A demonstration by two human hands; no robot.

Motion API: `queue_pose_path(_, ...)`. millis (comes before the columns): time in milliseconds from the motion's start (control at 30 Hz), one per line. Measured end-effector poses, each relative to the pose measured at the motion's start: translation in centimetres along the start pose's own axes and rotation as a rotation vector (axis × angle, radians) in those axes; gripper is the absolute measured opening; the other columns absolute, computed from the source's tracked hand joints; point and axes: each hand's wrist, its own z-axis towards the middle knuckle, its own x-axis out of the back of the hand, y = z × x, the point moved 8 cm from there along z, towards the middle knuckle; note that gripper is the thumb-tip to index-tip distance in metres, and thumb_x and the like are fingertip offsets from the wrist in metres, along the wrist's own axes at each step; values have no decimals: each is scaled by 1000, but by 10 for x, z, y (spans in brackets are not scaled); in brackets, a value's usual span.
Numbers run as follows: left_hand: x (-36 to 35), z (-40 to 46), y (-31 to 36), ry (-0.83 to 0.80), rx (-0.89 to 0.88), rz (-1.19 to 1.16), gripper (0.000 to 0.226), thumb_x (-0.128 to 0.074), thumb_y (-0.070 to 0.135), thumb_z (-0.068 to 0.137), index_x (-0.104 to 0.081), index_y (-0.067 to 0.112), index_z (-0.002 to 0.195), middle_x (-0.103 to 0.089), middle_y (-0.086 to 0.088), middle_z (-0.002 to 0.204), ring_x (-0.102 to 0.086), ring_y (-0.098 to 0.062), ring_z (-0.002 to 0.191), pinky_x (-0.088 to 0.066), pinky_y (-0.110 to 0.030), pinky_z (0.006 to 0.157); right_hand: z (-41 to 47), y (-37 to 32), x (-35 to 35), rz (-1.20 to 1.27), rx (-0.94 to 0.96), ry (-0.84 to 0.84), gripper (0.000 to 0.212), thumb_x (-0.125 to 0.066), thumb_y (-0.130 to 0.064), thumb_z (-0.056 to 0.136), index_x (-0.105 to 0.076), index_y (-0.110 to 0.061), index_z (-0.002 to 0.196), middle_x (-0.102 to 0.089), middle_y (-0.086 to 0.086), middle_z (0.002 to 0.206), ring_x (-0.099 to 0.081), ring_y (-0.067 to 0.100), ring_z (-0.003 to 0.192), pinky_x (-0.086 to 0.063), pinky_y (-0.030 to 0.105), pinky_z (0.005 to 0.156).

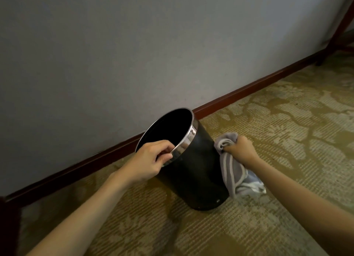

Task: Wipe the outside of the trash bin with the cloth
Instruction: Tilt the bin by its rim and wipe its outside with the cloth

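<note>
Down on the patterned carpet (268,121), close to the wall (134,45) and its dark red baseboard (239,96), the black trash bin (193,165) sits tipped toward the camera, and both hands are on the job. Left hand (149,160) curls its fingers over the shiny metal rim (188,136), thumb outside, pinning the bin at its tilt. Right hand (240,150) is bunched tight round the grey cloth (230,171), pressing it to the bin's right flank while the loose end trails to the floor. That bin looks light and rigid, with a glossy, likely slippery wall, so the rim seems the sensible hold. The cloth is soft and floppy; gathering it in a wad should give firmer contact. No brand or readable writing shows, only a tiny pale mark near the base, too small to tell.
</note>
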Motion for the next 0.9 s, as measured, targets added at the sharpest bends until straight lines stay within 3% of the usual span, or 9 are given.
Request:
queue_pose_path(100,-5,10,10,-45,-53,18,11,-57,13,93,-57,23,96,-55,16,86,-56,-4,83,-45,-15,69,-4,-72,17,176,260,64,19,-70,-16,75,-66,-34,72,-69,-14,67,-65,-4,68,-43,5,51)
queue_pose_path(167,-6,14,11,-59,-72,34,8,-57,12,93,-59,18,97,-57,10,87,-56,-6,83,-47,-19,69,-5,-103,26,240,338,104,14,-67,-21,72,-63,-34,75,-68,-18,65,-61,-14,65,-41,2,50)
queue_pose_path(233,-4,16,8,-53,-74,38,8,-57,11,93,-60,15,98,-59,5,87,-56,-7,82,-47,-22,70,-1,-107,27,294,356,121,12,-66,-23,70,-63,-32,78,-69,-19,66,-63,-9,63,-42,5,48)
queue_pose_path(400,9,16,-12,-36,-3,-16,12,-56,10,93,-62,20,97,-62,9,87,-60,-8,85,-49,-21,72,17,-12,-1,96,-1,16,15,-69,-19,81,-62,-10,91,-66,9,88,-63,25,81,-48,31,61)
queue_pose_path(500,16,13,-28,-17,53,-47,20,-55,11,93,-63,28,99,-65,13,94,-62,-7,92,-49,-19,78,8,55,-12,96,-243,-52,37,-72,-19,78,-62,1,107,-65,18,104,-62,29,91,-48,35,71)
queue_pose_path(567,19,14,-34,10,63,-35,26,-55,8,93,-63,32,97,-65,18,94,-61,-4,92,-47,-14,76,4,63,-12,132,-268,-58,39,-73,-18,76,-63,1,108,-66,20,107,-63,32,97,-54,42,80)
queue_pose_path(700,24,25,-41,79,92,-1,31,-56,1,92,-63,31,92,-64,20,87,-61,0,84,-42,-7,67,4,1,0,180,-17,20,17,-71,-12,76,-70,-13,92,-72,6,91,-68,22,91,-53,36,74)
queue_pose_path(800,31,33,-49,147,158,10,30,-55,1,92,-62,30,84,-64,16,79,-59,2,73,-41,-7,60,-9,-62,3,270,256,65,31,-68,-8,74,-69,-39,81,-71,-18,80,-66,-2,83,-48,13,69)
queue_pose_path(900,40,35,-60,212,261,47,25,-54,2,92,-62,22,80,-63,4,70,-55,-4,61,-40,-16,55,-32,-71,-21,100,439,83,38,-69,-4,73,-64,-21,106,-64,2,106,-57,5,99,-38,12,81)
